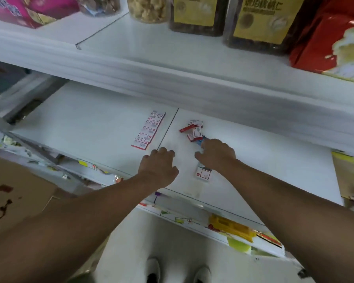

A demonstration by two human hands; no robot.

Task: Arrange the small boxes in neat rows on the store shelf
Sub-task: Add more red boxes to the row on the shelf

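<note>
Reaching with my right hand (pixel 215 154), fingers curled onto a blue box (pixel 201 141) beside the loose pile (pixel 193 130) mid-shelf, left hand (pixel 158 166) resting loosely empty; next I must carry it to the neat row (pixel 149 129).

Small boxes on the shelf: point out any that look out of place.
The loose pile right of the shelf seam is jumbled, boxes tilted at different angles and overlapping. One single box lies apart, near the right hand. The neat row left of the seam is tidy.
</note>
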